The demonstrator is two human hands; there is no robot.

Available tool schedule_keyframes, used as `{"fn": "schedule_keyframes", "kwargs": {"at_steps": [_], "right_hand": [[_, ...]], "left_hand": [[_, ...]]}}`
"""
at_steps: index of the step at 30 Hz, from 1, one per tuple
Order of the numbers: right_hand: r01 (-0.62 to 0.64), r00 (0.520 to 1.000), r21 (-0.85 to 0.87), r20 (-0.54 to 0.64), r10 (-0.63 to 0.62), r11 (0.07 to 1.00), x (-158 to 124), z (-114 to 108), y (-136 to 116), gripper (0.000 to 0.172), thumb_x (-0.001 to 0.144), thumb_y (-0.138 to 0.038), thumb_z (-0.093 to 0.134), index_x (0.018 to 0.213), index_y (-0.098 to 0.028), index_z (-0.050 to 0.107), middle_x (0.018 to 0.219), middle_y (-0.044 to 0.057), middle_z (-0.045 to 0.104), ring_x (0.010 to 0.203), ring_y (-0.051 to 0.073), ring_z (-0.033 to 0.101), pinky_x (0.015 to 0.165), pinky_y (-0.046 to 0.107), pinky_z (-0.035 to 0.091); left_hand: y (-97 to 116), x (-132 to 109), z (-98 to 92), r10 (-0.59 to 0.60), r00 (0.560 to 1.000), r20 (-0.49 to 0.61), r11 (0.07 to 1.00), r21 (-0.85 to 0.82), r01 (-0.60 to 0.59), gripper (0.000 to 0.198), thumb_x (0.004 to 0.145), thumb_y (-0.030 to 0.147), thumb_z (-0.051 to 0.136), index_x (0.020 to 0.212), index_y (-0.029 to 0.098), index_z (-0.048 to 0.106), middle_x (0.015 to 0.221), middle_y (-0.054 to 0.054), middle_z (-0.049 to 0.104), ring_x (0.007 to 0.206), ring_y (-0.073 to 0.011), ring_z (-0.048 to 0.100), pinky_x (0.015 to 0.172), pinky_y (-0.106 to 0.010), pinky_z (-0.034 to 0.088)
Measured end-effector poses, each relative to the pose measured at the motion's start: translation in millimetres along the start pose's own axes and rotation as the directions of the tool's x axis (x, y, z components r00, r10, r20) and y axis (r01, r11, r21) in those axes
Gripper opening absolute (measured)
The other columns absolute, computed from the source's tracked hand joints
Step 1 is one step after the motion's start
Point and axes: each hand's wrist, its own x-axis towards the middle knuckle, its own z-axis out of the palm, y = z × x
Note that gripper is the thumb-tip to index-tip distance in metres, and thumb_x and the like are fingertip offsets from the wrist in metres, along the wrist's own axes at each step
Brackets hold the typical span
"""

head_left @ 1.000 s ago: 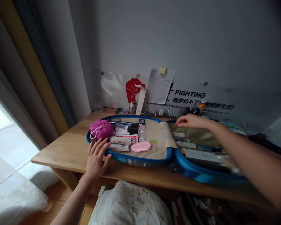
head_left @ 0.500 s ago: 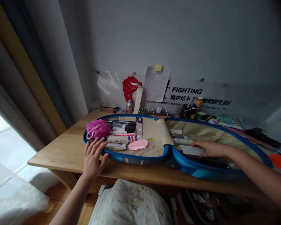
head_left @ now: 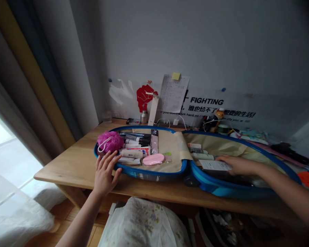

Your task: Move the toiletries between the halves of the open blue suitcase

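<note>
An open blue suitcase [head_left: 149, 175] lies on the wooden desk with toiletries in both halves. My left hand [head_left: 105, 173] is open, fingers spread at the near left rim, close to a purple bath puff [head_left: 110, 140]. Beside it lie a white tube [head_left: 131, 153], a toothpaste box [head_left: 146, 149] and a pink oval sponge [head_left: 153, 159]. In the right half, the fingers of my right hand [head_left: 243, 166] close around the right end of a white printed packet [head_left: 213, 165]. The undersides of these fingers are hidden. Behind the packet lies a pale tube [head_left: 203, 156].
Curtains [head_left: 23, 68] hang at left. A chair with a floral cover [head_left: 149, 219] stands in front of the desk [head_left: 69, 159]. Against the wall are a lamp [head_left: 153, 109], a small metal bottle [head_left: 143, 117] and cables. Clutter and an orange sheet [head_left: 308, 179] lie at right.
The view has shifted slightly. My right hand has drawn a little to the right, uncovering more of the white packet. My left hand stays at the rim.
</note>
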Motion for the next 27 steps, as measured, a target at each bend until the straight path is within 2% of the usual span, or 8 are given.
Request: {"fn": "schedule_keyframes", "kwargs": {"at_steps": [3,4,12,17,19,21,24,27], "right_hand": [[0.018,0.988,0.062,0.155,-0.028,0.998,-1.4,-8.9,-1.1,0.057,0.051,-0.009,0.059,0.104,-0.028,0.072,0.120,0.013,0.071,0.111,0.028,0.070,0.095,0.032,0.053],[0.016,0.988,0.067,0.154,-0.026,0.998,-1.9,-11.4,-1.1,0.057,0.052,-0.010,0.058,0.105,-0.028,0.072,0.122,0.014,0.070,0.112,0.029,0.069,0.097,0.034,0.052],[0.047,0.996,0.092,0.073,-0.053,0.995,0.8,-27.2,17.3,0.049,0.058,-0.015,0.060,0.103,-0.029,0.073,0.123,0.016,0.069,0.116,0.029,0.066,0.101,0.036,0.049],[-0.038,0.997,0.080,-0.068,0.044,0.996,14.7,-56.6,23.1,0.057,0.066,-0.017,0.061,0.122,-0.022,0.066,0.129,0.021,0.064,0.112,0.027,0.066,0.093,0.034,0.051],[-0.035,0.988,0.102,-0.143,0.050,0.994,24.8,-69.8,11.0,0.058,0.072,-0.022,0.062,0.130,-0.018,0.062,0.134,0.023,0.061,0.112,0.029,0.066,0.090,0.034,0.051],[0.023,0.971,0.131,-0.239,0.009,0.991,38.2,-80.2,-11.6,0.057,0.078,-0.027,0.061,0.134,-0.016,0.058,0.137,0.024,0.058,0.115,0.030,0.063,0.092,0.035,0.050],[0.132,0.935,0.130,-0.345,-0.080,0.983,63.8,-86.8,-61.7,0.058,0.081,-0.030,0.061,0.137,-0.015,0.056,0.135,0.021,0.059,0.118,0.028,0.061,0.099,0.036,0.048],[0.218,0.906,0.065,-0.385,-0.177,0.974,92.2,-81.6,-123.4,0.060,0.078,-0.029,0.065,0.136,-0.017,0.057,0.133,0.015,0.060,0.119,0.027,0.060,0.104,0.038,0.047]], "left_hand": [[-0.3,-0.7,0.1,-0.023,1.000,0.015,1.000,-0.003,0.023,0.046,0.096,0.034,0.050,0.141,0.029,0.057,0.139,-0.008,0.063,0.139,-0.0288,0.048,0.124,-0.048,0.021],[-0.4,-1.0,0.2,-0.029,0.999,0.021,1.000,-0.001,0.029,0.046,0.095,0.034,0.050,0.140,0.029,0.057,0.140,-0.008,0.063,0.139,-0.0289,0.048,0.124,-0.048,0.020],[-2.8,-2.3,1.0,-0.016,1.000,0.023,1.000,0.009,0.016,0.046,0.095,0.034,0.050,0.140,0.028,0.057,0.141,-0.008,0.063,0.139,-0.0282,0.049,0.125,-0.048,0.019],[-2.9,-1.9,1.1,-0.006,1.000,0.014,1.000,0.008,0.006,0.045,0.096,0.033,0.050,0.140,0.028,0.058,0.141,-0.008,0.063,0.139,-0.0283,0.048,0.124,-0.048,0.020],[-2.7,-1.9,1.1,-0.001,1.000,0.013,1.000,0.009,0.001,0.044,0.096,0.033,0.050,0.139,0.027,0.058,0.141,-0.008,0.062,0.139,-0.0284,0.048,0.124,-0.048,0.020],[-2.3,-1.5,0.8,0.002,1.000,0.013,1.000,0.010,-0.003,0.043,0.096,0.033,0.050,0.138,0.026,0.059,0.141,-0.009,0.062,0.139,-0.0284,0.048,0.124,-0.048,0.020],[-1.1,-0.5,-0.2,0.004,1.000,0.010,1.000,0.018,-0.004,0.041,0.097,0.033,0.049,0.135,0.026,0.060,0.140,-0.008,0.063,0.138,-0.0277,0.049,0.124,-0.047,0.021],[-0.3,0.2,-1.3,0.010,1.000,0.006,1.000,0.017,-0.010,0.040,0.097,0.033,0.049,0.135,0.025,0.060,0.140,-0.009,0.063,0.139,-0.0279,0.048,0.124,-0.047,0.021]]}}
